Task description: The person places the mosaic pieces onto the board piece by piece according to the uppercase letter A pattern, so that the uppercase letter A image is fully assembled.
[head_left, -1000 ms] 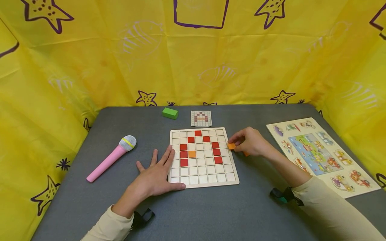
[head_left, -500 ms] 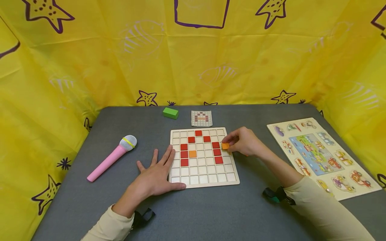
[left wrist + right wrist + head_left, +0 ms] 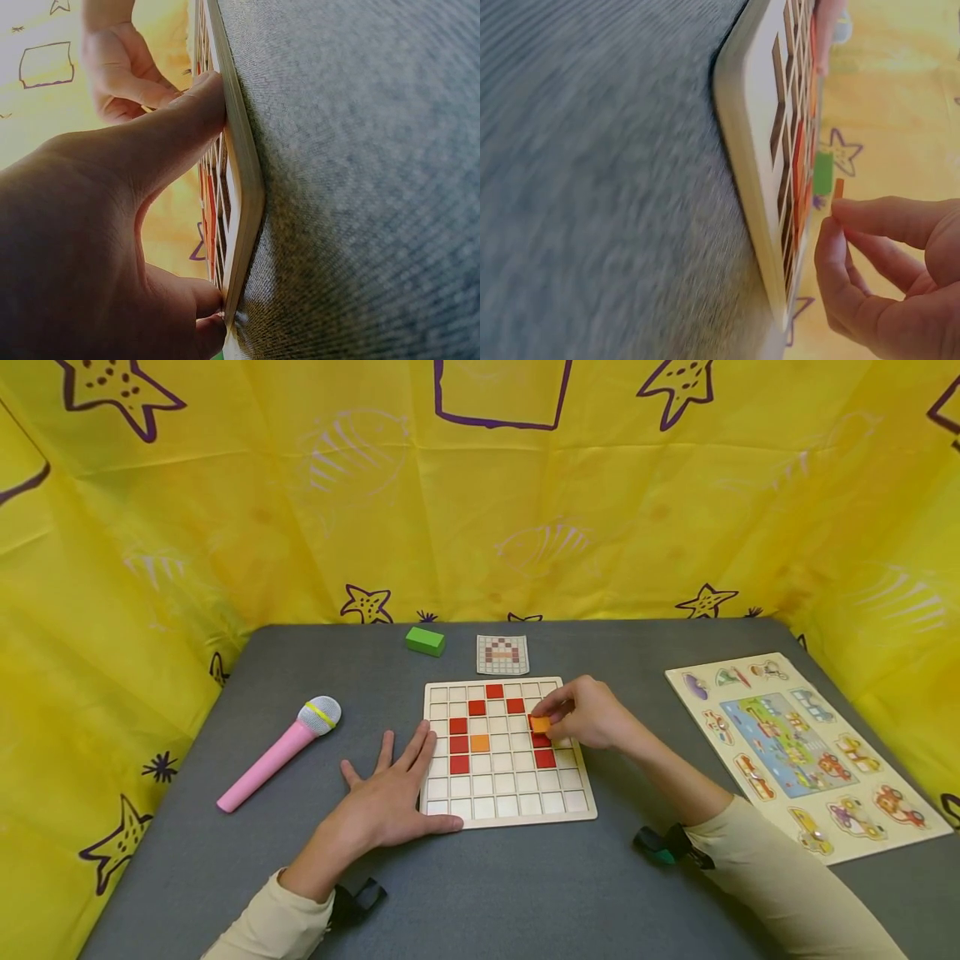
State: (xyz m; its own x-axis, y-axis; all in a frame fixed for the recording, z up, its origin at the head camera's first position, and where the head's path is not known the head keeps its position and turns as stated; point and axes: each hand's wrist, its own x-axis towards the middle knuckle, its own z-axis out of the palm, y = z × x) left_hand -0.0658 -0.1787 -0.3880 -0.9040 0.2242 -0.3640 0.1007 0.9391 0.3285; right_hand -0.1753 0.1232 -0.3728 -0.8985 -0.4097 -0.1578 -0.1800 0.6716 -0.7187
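A wooden grid board lies flat on the grey table, with several red tiles and one orange tile in its squares. My left hand rests spread against the board's left side, the thumb on its near left corner. In the left wrist view that thumb lies over the board's edge. Over the right part of the board, my right hand pinches another orange tile between thumb and fingertips. The right wrist view shows this tile edge-on, raised above the board.
Behind the board lie a small pattern card and a green block. A pink toy microphone is at the left. To the right lies a wooden picture puzzle. Yellow cloth stands around the table's back and sides.
My right hand has carried the orange tile leftward, from the board's right edge to above the red tiles on its right part. My left hand has stayed in place.
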